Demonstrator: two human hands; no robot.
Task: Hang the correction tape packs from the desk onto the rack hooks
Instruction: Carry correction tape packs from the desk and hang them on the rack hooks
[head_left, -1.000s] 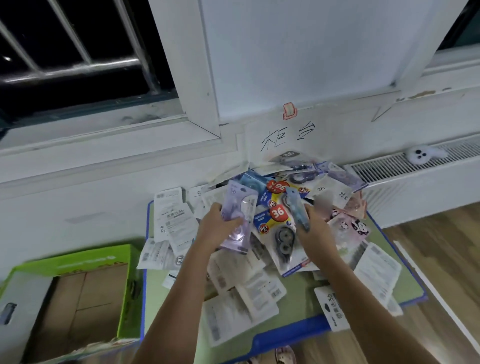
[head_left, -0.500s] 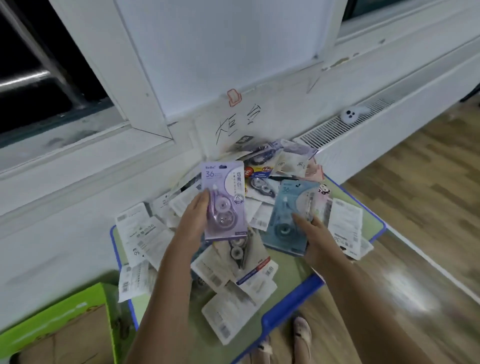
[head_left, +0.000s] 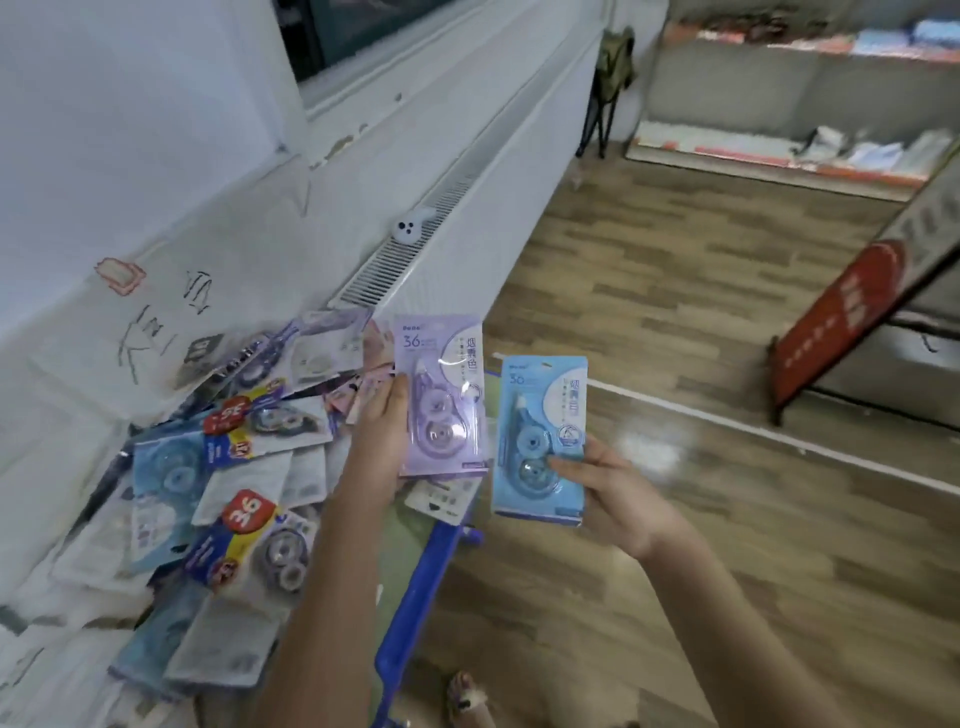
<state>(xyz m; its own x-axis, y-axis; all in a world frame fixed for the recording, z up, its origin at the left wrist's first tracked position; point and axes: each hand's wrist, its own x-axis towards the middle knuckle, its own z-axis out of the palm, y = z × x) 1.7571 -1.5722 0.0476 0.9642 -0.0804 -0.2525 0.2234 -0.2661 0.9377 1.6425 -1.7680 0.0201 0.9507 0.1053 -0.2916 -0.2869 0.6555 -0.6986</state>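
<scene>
Two correction tape packs are in hand and clear of the bench. Left hand (head_left: 382, 431) has its grip closed on the purple pack (head_left: 444, 395), fingers behind the card and thumb along its left edge, pack upright, held just past the bench's right edge. Right hand (head_left: 610, 488) pinches the blue pack (head_left: 540, 441) near its lower right corner, thumb across the blister, pack upright over the wooden floor (head_left: 675, 322), at 3 o'clock from the purple one and just apart from it.

Change noted: half a second ago both packs were held over the pile, and the view faced the wall. Both now sit further right, and the view has swung toward 2 o'clock, taking in the open floor, a red sign (head_left: 836, 322) and shelving (head_left: 810, 93) at the far wall.

Judgement: pickup is complete and the carry toward the rack has begun. No rack hooks can be identified in this view.

Remaining stock: the pile of packs (head_left: 234, 467) lies on the blue-edged bench (head_left: 421, 587) at 9 o'clock, many packs not yet hung.
</scene>
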